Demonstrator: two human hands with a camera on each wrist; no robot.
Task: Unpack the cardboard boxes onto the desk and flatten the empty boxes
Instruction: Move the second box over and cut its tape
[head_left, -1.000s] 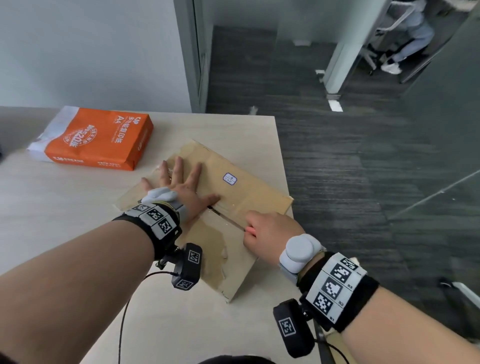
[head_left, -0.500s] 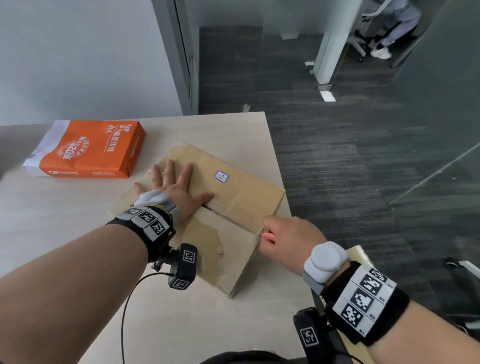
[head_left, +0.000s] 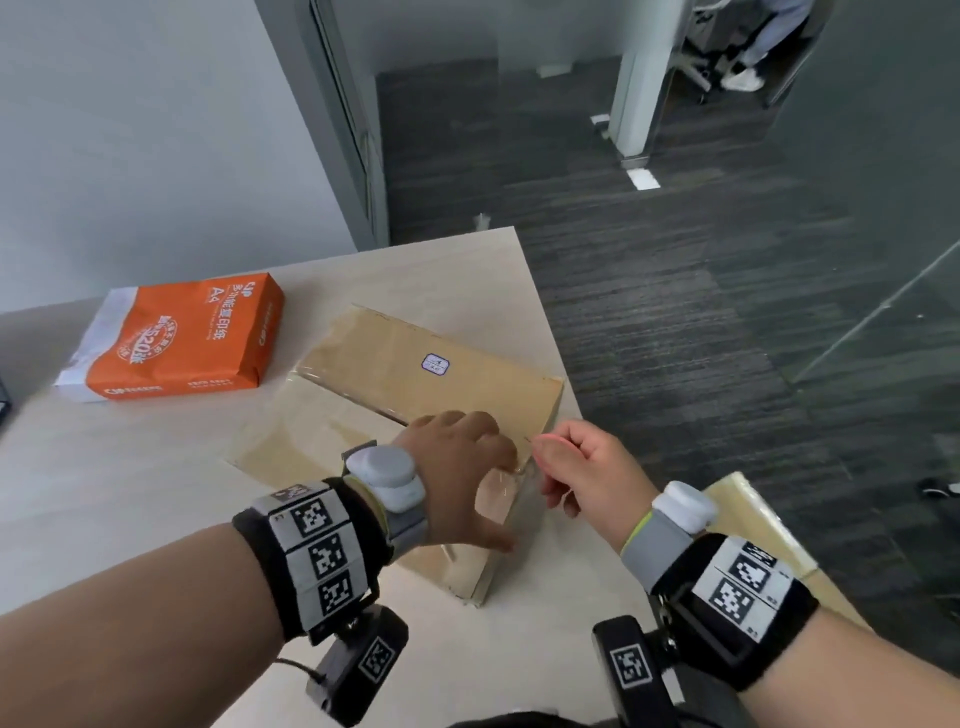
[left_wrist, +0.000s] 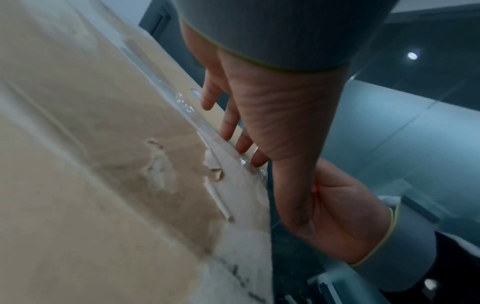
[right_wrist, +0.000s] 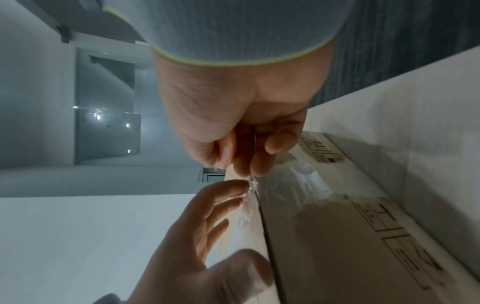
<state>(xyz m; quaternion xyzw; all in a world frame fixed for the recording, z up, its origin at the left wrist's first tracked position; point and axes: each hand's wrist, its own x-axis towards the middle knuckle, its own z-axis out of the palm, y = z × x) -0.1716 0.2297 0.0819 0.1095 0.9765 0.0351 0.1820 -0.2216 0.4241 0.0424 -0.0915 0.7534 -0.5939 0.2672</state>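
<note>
A brown cardboard box (head_left: 405, 364) sealed with clear tape lies on the pale desk (head_left: 130, 493). My left hand (head_left: 467, 457) lies over the box's right end, its straight fingers (left_wrist: 233, 131) touching the top beside the taped seam. My right hand (head_left: 566, 457) hovers just off the box's right edge with curled fingers. In the right wrist view those fingertips (right_wrist: 246, 164) pinch a crinkled end of the clear tape (right_wrist: 250, 185). The left hand's fingers (right_wrist: 226, 191) reach that same spot. The box's printed side (right_wrist: 363, 236) faces the right wrist camera.
An orange A4 paper ream (head_left: 182, 338) lies on the desk left of the box. Another piece of cardboard (head_left: 753, 519) shows beyond the desk's right edge, over dark carpet (head_left: 675, 312). A glass partition (head_left: 883, 312) stands to the right; a seated person's legs (head_left: 748, 41) are far back.
My left hand left its flat spot on the box's left part and moved to the right end. My right hand drew back along the seam to the box's right edge.
</note>
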